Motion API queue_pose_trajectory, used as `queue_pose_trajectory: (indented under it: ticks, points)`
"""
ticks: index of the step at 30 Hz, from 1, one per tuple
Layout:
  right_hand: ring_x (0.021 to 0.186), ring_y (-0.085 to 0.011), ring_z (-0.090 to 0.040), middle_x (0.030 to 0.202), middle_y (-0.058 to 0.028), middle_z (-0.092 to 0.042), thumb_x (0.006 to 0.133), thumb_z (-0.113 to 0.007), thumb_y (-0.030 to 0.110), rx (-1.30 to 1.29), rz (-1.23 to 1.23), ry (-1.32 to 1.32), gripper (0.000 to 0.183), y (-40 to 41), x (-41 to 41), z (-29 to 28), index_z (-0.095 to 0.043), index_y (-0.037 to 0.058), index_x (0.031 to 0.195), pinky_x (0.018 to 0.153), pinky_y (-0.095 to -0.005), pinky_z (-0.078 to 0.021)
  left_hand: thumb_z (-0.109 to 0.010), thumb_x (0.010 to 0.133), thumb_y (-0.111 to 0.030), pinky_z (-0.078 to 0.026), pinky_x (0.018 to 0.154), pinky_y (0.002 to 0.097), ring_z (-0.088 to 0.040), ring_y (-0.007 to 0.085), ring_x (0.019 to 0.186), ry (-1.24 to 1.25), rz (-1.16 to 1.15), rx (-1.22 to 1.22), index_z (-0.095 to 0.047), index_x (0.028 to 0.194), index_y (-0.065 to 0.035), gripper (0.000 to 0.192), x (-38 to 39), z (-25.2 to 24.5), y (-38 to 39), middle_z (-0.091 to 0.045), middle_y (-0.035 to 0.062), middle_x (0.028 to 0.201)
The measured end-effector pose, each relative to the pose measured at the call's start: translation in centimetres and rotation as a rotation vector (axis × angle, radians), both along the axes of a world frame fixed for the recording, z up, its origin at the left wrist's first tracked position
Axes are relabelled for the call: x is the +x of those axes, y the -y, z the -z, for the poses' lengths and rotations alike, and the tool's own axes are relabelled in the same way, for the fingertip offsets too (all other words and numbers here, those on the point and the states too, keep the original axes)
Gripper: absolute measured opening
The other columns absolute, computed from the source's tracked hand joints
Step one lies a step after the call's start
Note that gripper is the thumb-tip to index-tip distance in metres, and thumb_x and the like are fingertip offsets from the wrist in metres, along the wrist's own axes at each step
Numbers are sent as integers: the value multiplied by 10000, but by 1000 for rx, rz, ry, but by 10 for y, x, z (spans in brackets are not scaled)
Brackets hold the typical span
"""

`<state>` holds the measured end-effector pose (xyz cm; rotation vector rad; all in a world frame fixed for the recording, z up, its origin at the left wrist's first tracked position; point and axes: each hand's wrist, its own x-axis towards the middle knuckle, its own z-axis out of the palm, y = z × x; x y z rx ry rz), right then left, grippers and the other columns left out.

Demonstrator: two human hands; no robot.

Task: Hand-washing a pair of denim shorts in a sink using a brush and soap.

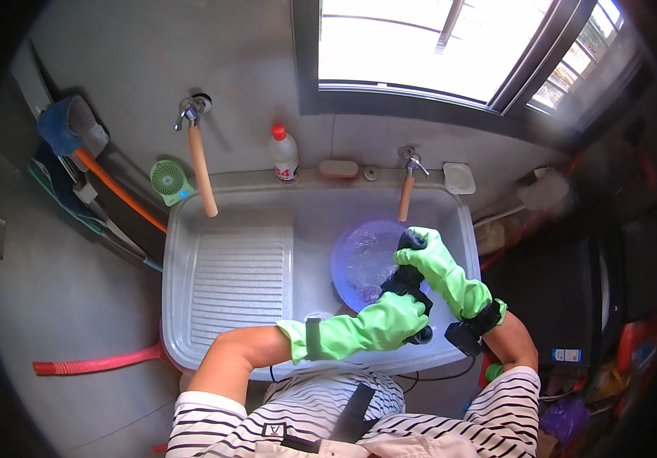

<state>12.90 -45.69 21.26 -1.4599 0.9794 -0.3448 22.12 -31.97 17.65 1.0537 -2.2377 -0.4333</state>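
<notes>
Both my hands wear light green rubber gloves and grip a dark, wet-looking cloth over a blue basin. My right hand is closed around the upper end of the cloth, near the basin's right rim. Nearer my body, my left hand holds the lower part, and a rolled dark end shows below its fingers. The basin holds water with a bubbly surface and stands in the right part of a grey laundry sink. A short hose on the right tap hangs just above the basin.
A ribbed washboard forms the sink's left side, below a second tap with a hose. Along the back stand a green fan, a red-capped bottle, a brush and a white dish. Mops lean left.
</notes>
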Motion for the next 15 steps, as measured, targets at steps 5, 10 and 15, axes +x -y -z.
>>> queue_pose_trajectory:
  ticks: [5, 10, 15]
  points:
    - [626, -98, -494, 668, 9, -542, 690, -709, 68, -89, -38, -121, 135, -5, 0, -3, -602, 34, 766, 611, -279, -427, -646, 719, -87, -502, 585, 384, -634, 280, 704, 62, -20, -34, -632, 862, -12, 162, -14, 20, 11, -629, 122, 792]
    - [685, -151, -539, 717, -50, -558, 657, -730, 97, -281, -1, -177, 211, -7, -5, 21, -605, 19, 808, 680, -291, -454, -647, 719, -78, -486, 565, 370, -629, 271, 658, 250, -64, 21, -634, 788, -24, 88, -30, 40, 18, -614, 122, 712]
    - [681, -175, -553, 720, -69, -575, 645, -733, 103, -329, 48, -196, 218, -14, -6, 41, -610, 24, 808, 685, -299, -463, -676, 698, -84, -469, 572, 353, -613, 244, 621, 351, -107, -142, -640, 768, -62, 81, -46, 89, 23, -598, 104, 670]
